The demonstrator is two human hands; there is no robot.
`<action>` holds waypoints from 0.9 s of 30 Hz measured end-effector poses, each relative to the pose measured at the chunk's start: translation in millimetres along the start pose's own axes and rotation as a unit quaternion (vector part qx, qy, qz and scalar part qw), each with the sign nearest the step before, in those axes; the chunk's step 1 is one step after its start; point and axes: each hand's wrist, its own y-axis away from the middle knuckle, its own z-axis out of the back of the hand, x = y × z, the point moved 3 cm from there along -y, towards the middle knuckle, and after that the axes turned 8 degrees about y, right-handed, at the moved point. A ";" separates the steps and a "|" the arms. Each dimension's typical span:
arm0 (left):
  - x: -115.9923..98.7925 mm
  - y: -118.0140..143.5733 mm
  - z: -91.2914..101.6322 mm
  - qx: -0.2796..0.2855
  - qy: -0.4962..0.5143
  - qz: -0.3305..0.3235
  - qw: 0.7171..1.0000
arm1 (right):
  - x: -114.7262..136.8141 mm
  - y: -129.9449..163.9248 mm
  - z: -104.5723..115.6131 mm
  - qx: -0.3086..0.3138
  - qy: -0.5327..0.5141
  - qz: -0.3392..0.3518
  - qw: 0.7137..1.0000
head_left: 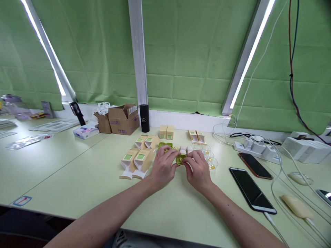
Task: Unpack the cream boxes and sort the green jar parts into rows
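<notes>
Between my two hands is a small olive-green plastic cup (180,159), tilted so its inside shows. My left hand (164,163) pinches its left side with thumb and fingers. On the right rim, my right hand (198,168) grips with thumb and index finger. Behind my left hand are more green cups (162,144), partly covered by the fingers. Several clear plastic pieces with yellow centres (212,167) lie just right of my right hand. To the left, open kraft boxes with green labels (140,157) lie with their flaps out. Small white pieces (183,150) sit behind the held cup.
Two upright kraft boxes (166,132) and two open ones (197,137) stand farther back. A black tumbler (144,118) and a cardboard carton (124,120) are at the wall. Rightward lie a white phone (252,190), a dark phone (255,166), cables and a power strip (258,151).
</notes>
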 end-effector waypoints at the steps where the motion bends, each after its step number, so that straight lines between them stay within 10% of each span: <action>1: 0.1 0.0 0.0 -0.001 -0.001 0.000 1.000 | 0.0 0.0 0.0 0.000 -0.001 -0.001 1.000; 27: 31.7 -5.2 12.4 -0.074 -0.002 0.108 0.991 | -1.8 3.2 -1.2 0.006 -0.006 -0.012 1.000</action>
